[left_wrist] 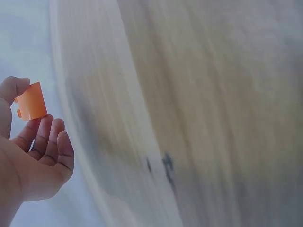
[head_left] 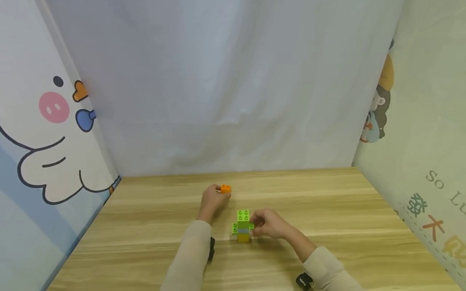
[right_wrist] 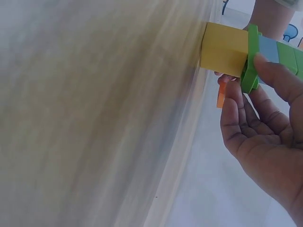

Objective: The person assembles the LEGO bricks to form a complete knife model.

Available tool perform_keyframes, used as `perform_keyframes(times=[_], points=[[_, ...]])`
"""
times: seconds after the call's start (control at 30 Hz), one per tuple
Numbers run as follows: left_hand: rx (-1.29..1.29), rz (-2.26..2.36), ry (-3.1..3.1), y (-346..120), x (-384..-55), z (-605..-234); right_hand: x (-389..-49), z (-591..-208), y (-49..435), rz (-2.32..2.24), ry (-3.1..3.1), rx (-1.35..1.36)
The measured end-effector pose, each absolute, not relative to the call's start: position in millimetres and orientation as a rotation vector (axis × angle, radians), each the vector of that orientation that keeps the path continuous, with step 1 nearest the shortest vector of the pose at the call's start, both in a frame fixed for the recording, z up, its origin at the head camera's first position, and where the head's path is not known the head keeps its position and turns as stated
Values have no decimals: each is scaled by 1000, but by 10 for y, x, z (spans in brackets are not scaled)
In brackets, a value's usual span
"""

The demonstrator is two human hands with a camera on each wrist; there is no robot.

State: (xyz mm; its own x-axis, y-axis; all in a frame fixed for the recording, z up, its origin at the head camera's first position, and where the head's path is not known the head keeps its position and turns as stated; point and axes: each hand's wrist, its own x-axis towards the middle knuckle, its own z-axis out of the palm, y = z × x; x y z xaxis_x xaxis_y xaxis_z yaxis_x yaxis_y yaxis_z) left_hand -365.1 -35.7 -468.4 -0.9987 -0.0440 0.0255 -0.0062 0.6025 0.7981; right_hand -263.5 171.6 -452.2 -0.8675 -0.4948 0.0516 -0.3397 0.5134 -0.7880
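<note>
Between thumb and fingertips, my left hand [head_left: 214, 201] pinches an orange toy brick [head_left: 226, 188] with studs on top. In the left wrist view the orange brick [left_wrist: 32, 102] is turned sideways in the grip of the left hand [left_wrist: 38, 156]. Nearer to me stands a small tower of building bricks [head_left: 243, 220]: yellow at the bottom, a wide green plate, a grey-blue brick, and green on top. My right hand [head_left: 271, 223] holds the plate's right end; the right wrist view shows thumb and fingers of the right hand [right_wrist: 265, 123] on the green plate [right_wrist: 252, 59].
The wooden table [head_left: 327, 210] spreads out around both hands. A pale curtain [head_left: 233, 101] hangs behind its far edge, and printed panels with cartoon figures stand on the left [head_left: 54, 141] and right [head_left: 418, 141]. A black device sits at each wrist.
</note>
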Motion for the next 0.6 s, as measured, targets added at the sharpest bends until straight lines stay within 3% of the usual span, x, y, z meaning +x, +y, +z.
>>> perform_keyframes(times=[0.6], points=[[-243,-1347,-2652,-398,-3512,-4579,-2611,-4515,1698,-1280,2580,-725]])
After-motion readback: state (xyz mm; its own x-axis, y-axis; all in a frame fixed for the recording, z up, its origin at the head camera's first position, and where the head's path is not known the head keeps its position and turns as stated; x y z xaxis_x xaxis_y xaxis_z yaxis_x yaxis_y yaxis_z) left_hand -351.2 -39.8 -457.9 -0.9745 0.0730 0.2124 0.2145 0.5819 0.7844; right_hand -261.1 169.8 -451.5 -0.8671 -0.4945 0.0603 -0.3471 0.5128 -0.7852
